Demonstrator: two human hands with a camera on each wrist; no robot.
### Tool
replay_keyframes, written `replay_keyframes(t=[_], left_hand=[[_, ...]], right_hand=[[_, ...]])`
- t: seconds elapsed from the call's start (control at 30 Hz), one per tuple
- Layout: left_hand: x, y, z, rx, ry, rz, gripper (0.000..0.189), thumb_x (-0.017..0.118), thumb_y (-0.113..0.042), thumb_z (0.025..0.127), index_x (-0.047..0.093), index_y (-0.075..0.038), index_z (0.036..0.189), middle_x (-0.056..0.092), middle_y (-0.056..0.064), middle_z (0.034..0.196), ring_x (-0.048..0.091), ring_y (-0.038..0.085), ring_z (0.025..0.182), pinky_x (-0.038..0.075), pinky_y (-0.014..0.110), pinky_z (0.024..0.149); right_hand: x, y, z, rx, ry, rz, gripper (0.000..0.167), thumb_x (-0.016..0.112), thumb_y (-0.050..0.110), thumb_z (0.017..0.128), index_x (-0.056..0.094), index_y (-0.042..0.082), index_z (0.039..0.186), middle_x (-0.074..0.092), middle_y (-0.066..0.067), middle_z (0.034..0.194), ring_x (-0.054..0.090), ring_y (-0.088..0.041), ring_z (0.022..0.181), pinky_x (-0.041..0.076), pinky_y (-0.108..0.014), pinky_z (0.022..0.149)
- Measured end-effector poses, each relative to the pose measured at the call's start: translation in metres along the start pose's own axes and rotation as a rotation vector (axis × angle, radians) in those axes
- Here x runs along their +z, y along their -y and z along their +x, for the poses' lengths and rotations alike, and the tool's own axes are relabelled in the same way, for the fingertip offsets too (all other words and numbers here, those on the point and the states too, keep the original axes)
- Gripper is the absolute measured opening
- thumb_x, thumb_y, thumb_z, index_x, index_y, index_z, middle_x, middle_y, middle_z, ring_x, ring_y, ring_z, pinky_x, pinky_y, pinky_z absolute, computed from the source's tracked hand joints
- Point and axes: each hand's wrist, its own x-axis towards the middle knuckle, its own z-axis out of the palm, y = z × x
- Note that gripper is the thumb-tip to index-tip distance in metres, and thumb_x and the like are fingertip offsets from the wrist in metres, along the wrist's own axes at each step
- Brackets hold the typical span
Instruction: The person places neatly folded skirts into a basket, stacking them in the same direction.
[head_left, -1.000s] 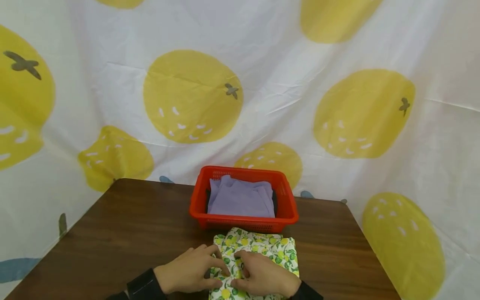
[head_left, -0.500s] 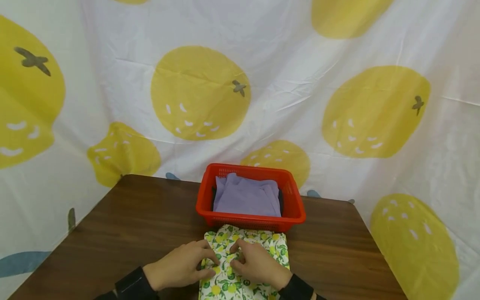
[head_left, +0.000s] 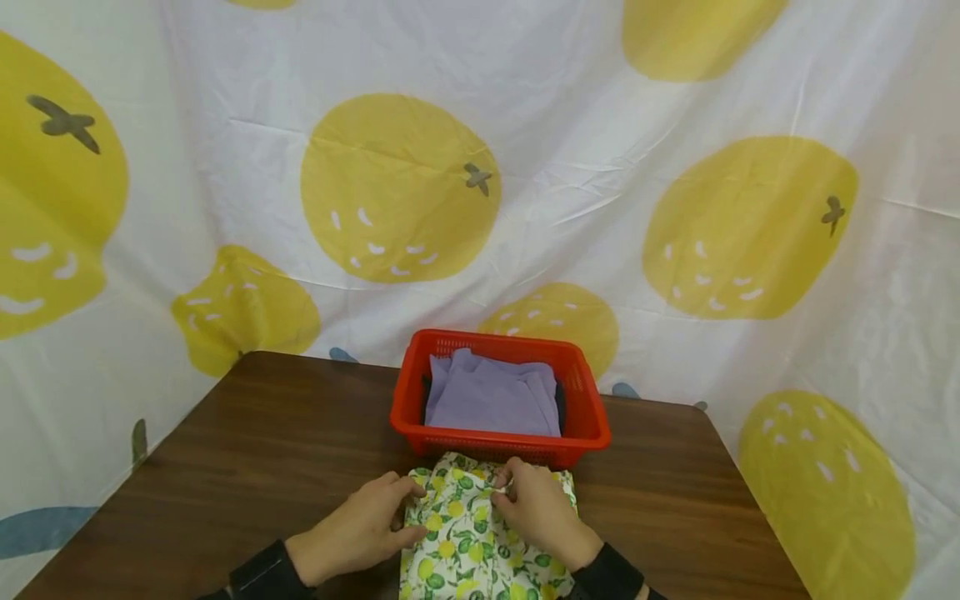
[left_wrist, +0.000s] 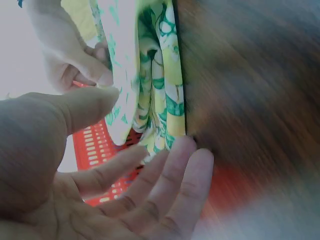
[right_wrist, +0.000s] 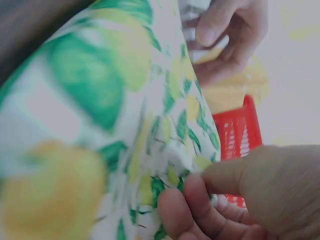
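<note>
A folded shirt [head_left: 465, 542] in a white print of lemons and green leaves lies on the table in front of the red basket. My left hand [head_left: 363, 529] is at its left edge, thumb and fingers spread apart. In the left wrist view, the thumb of that hand [left_wrist: 100, 165] meets the cloth's top layer while the fingers extend beside the stacked folds. Near the shirt's far edge, my right hand [head_left: 536, 508] pinches the fabric; the right wrist view has its thumb and curled index finger [right_wrist: 195, 192] closed together on the cloth.
Just beyond the shirt stands a red plastic basket [head_left: 498, 437] containing a folded lilac cloth [head_left: 495, 396] over something dark. The brown wooden table [head_left: 300, 450] extends to both sides. Behind it hangs a white curtain [head_left: 555, 108] printed with large lemons.
My right hand has moved forward and right to the shirt's far edge and now pinches it. My left hand has shifted slightly left and forward along the side.
</note>
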Motion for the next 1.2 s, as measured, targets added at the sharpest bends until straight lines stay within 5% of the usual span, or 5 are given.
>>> replay_keyframes(t=[0.23, 0.5, 0.77, 1.0, 1.2], left_hand=[[0.005, -0.003, 0.006, -0.114, -0.017, -0.058, 0.042, 0.093, -0.027, 0.100, 0.074, 0.003, 0.124, 0.072, 0.007, 0.099, 0.065, 0.020, 0.087, 0.055, 0.034, 0.074], [0.004, 0.001, 0.003, -0.247, 0.022, -0.220, 0.052, 0.090, -0.024, 0.103, 0.071, 0.014, 0.133, 0.077, 0.007, 0.079, 0.072, 0.020, 0.059, 0.060, 0.032, 0.060], [-0.003, 0.006, 0.000, -0.387, 0.048, -0.382, 0.052, 0.086, -0.023, 0.107, 0.069, 0.015, 0.139, 0.079, 0.014, 0.101, 0.082, 0.026, 0.084, 0.073, 0.046, 0.074], [-0.002, 0.010, -0.001, -0.415, 0.028, -0.422, 0.051, 0.087, -0.023, 0.107, 0.070, 0.014, 0.139, 0.079, 0.014, 0.103, 0.081, 0.024, 0.089, 0.073, 0.044, 0.074], [0.001, 0.008, 0.001, -0.429, 0.024, -0.471, 0.050, 0.085, -0.021, 0.108, 0.070, 0.015, 0.139, 0.079, 0.017, 0.110, 0.083, 0.024, 0.092, 0.074, 0.044, 0.077]], right_hand=[[-0.005, -0.019, -0.003, 0.019, -0.040, 0.004, 0.009, 0.079, 0.005, 0.106, 0.073, 0.003, 0.112, 0.070, -0.001, 0.078, 0.057, -0.005, 0.061, 0.043, -0.024, 0.056], [-0.026, -0.029, -0.021, 0.073, 0.015, 0.133, 0.040, 0.082, 0.015, 0.109, 0.070, -0.003, 0.143, 0.078, -0.006, 0.104, 0.071, -0.013, 0.086, 0.058, -0.028, 0.074], [-0.056, -0.050, -0.049, 0.292, -0.101, 0.177, 0.044, 0.087, 0.019, 0.106, 0.071, 0.000, 0.143, 0.078, -0.010, 0.122, 0.077, -0.021, 0.106, 0.068, -0.047, 0.089], [-0.072, -0.074, -0.069, 0.561, 0.054, 0.548, 0.059, 0.073, 0.022, 0.116, 0.052, -0.015, 0.158, 0.070, -0.030, 0.139, 0.080, -0.029, 0.114, 0.074, -0.052, 0.088], [-0.078, -0.083, -0.075, 0.566, 0.250, 0.803, 0.063, 0.062, 0.024, 0.122, 0.046, -0.020, 0.165, 0.074, -0.026, 0.147, 0.081, -0.030, 0.124, 0.072, -0.054, 0.101]])
